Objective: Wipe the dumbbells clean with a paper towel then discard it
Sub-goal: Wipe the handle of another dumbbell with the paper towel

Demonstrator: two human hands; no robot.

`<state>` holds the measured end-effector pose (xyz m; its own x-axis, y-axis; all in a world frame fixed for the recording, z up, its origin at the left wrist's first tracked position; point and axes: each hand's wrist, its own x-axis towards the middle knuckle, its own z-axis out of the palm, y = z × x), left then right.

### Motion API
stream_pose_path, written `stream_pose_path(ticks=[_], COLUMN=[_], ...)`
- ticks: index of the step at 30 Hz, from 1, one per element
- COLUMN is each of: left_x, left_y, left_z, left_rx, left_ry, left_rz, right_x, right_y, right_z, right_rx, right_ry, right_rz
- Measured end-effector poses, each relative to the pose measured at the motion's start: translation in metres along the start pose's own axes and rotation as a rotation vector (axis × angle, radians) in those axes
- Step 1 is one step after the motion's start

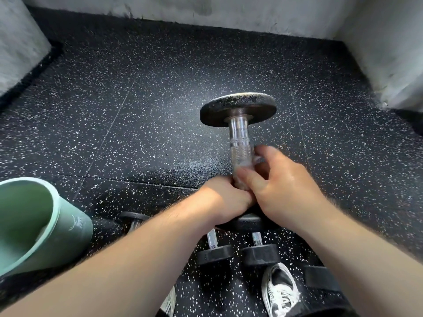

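Dumbbells number four by count. One large dumbbell [240, 138] with round plates lies on the speckled black floor [148, 99] mid-view, its knurled chrome handle pointing away from the person. Its far plate [238, 109] is in full view, and its near plate [248, 221] is mostly hidden under the wrists. Closer in lie three smaller ones: a left hex dumbbell [215, 250] and a right hex dumbbell [259, 251] side by side, and a third small dumbbell [134, 219] half hidden behind the left forearm. A dark block [320, 281] at lower right is too cut off to identify. Both hands are on the near end of the large dumbbell's handle, touching each other. The left hand [224, 197] is curled tightly around the bar just above the near plate. The right hand [281, 186] wraps the bar next to it, thumb across the top and fingers [265, 152] hooked over the far side. A pale blurred patch shows at those fingers; whether it is a paper towel cannot be told. One green bin [73, 229] stands at the left, tipped toward the camera. Two black-and-white shoes show at the bottom edge, the left shoe [169, 302] and the right shoe [279, 291].
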<state>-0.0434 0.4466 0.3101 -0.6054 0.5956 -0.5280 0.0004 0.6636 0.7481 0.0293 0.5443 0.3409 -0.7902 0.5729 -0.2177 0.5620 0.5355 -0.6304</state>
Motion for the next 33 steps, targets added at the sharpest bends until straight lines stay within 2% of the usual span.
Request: stream_pose_path(ticks=[5, 9, 13, 19, 25, 30, 33], left_x=[0.000, 0.001, -0.001, 0.002, 0.001, -0.002, -0.001], left_y=[-0.003, -0.005, -0.007, -0.006, -0.009, -0.010, -0.010], left_z=[-0.001, -0.002, -0.004, -0.011, -0.016, -0.011, -0.009], left_rx=[-0.021, 0.019, 0.094, 0.069, 0.020, -0.022, -0.022], left_ry=[-0.003, -0.006, 0.037, 0.019, -0.044, -0.034, -0.058], left_rz=[0.028, 0.046, 0.087, 0.170, 0.183, 0.231, 0.273], right_x=[0.008, 0.010, 0.012, 0.020, 0.016, 0.011, 0.011], right_y=[0.007, 0.013, 0.017, 0.026, 0.020, 0.015, 0.010], right_z=[-0.001, 0.001, 0.009, 0.014, 0.018, 0.008, 0.014], right_rx=[0.145, 0.479, 0.725, 1.018, 0.875, 0.821, 0.660], right_ry=[-0.142, -0.285, -0.283, -0.363, -0.255, -0.455, -0.338], right_rz=[0.020, 0.076, 0.116, -0.065, -0.115, -0.038, -0.053])
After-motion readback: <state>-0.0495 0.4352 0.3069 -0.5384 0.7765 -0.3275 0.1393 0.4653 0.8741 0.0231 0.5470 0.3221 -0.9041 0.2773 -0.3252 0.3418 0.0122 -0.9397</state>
